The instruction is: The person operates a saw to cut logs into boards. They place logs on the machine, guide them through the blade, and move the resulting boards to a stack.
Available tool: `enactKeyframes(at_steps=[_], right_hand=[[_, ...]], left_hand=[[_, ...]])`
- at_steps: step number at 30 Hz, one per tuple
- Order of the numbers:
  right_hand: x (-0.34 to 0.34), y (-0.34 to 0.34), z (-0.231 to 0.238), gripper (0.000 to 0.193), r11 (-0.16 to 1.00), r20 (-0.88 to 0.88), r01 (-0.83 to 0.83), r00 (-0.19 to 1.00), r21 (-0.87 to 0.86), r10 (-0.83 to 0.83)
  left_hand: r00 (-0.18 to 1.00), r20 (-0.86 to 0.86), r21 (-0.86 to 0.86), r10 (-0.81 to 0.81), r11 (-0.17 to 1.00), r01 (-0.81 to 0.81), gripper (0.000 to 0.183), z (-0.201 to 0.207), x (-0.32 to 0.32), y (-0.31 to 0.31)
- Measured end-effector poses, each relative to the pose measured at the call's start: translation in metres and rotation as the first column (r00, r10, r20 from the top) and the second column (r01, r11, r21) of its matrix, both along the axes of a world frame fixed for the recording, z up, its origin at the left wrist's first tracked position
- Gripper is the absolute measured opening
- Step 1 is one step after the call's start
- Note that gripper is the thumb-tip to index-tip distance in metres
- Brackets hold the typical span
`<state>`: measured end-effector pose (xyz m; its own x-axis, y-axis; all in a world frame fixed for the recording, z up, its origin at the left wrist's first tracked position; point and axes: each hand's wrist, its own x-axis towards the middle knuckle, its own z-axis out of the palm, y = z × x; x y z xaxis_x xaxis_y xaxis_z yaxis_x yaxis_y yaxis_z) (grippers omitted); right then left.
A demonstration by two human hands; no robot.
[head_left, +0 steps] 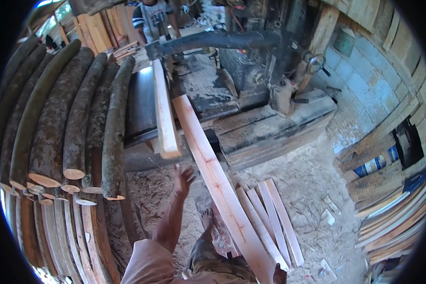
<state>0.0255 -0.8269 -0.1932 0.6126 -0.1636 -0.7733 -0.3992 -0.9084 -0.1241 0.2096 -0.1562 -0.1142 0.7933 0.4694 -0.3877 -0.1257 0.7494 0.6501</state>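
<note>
My left hand (pixel 183 180) is open with its fingers spread, just below the near end of a squared timber (pixel 163 111). That timber lies on the dark metal saw table (pixel 141 102) and runs away from me beneath a black machine arm (pixel 217 41). A long pale plank (pixel 217 173) slants from the table's near edge down to my right side. At its near end my right hand (pixel 279 275) grips the plank's edge; most of its fingers are hidden. Nothing is in my left hand.
Bark-covered logs (pixel 61 113) are stacked high at the left. Several sawn strips (pixel 270 222) lie on the sawdust-covered floor (pixel 317 189) to my right, with more boards (pixel 397 222) beyond. A co-worker (pixel 155 21) stands behind the saw. A heavy wooden beam (pixel 279 130) borders the machine.
</note>
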Motion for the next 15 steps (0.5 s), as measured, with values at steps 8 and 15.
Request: enactKeyframes(at_steps=[8, 15], right_hand=[[-0.011, -0.141, 0.121, 0.052, 0.934, 0.427, 0.301, 0.883, -0.195, -0.195], [0.062, -0.136, 0.016, 0.059, 0.388, 0.291, 0.648, 0.258, 0.655, -0.921]], left_hand=[[0.904, -0.181, 0.215, -0.388, 0.881, 0.422, 0.08, 0.001, 0.02, -0.31], [0.391, -0.784, 0.381, -0.483, 0.123, 0.916, 0.035, -0.118, -0.143, -0.262]])
